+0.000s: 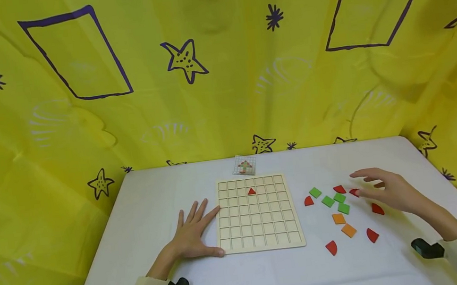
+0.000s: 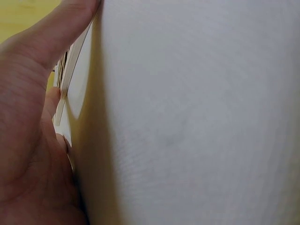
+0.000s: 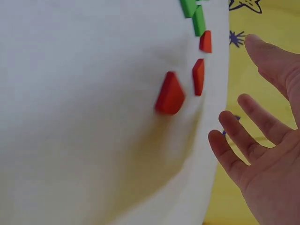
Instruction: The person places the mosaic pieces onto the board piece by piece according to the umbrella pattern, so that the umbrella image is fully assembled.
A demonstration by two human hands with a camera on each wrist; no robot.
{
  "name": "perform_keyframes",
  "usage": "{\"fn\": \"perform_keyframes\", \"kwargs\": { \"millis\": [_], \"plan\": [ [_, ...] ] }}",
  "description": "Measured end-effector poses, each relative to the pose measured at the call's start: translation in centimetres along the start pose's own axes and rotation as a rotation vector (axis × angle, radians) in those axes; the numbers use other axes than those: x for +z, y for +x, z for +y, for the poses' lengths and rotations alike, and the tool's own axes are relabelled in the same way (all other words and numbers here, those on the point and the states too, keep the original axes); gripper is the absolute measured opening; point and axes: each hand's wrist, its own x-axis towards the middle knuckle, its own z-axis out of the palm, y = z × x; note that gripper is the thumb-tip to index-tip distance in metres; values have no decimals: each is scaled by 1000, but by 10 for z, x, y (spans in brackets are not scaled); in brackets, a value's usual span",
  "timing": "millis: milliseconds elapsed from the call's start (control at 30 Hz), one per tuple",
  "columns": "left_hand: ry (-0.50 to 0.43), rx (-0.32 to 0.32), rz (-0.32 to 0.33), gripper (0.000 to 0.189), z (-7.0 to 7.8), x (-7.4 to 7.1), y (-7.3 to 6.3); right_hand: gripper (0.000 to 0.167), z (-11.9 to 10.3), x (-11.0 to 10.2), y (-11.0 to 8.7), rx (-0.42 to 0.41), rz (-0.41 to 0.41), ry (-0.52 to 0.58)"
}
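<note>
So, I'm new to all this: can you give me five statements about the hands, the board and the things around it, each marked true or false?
1. The left hand touches the left side of the grid board. True.
2. The right hand grips one of the two orange squares. False: it holds nothing, and both squares lie on the white table.
3. A single red triangle sits on the board. True.
4. The small pattern card lies on top of the board. False: it lies on the table, beyond the board's far edge.
5. Four green squares lie to the right of the board. True.
</note>
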Motion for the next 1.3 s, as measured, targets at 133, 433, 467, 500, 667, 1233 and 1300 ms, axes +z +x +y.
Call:
{"fn": "perform_keyframes", "kwargs": {
  "millis": [133,433,467,500,667,1233,1300],
  "plan": [
    [-1,-22,-38,117,7,-8,-1,45,8,0,-15,84,-32,7],
    [-25,21,6,117,3,-5,-3,40,25,6,-42,142,-43,2],
    [-27,13,3,117,4,-6,-3,40,26,7,-43,144,-43,2],
    [-35,8,1,117,4,-7,-2,39,26,7,-45,144,-42,0],
    [-10,-37,-57,117,9,-13,-1,33,30,10,-49,118,-13,-14],
    [-10,-27,-71,115,13,-14,-1,25,37,16,-53,130,22,-47],
    [-13,-26,-70,115,14,-15,-1,25,38,17,-53,131,28,-46]
  ]
}}
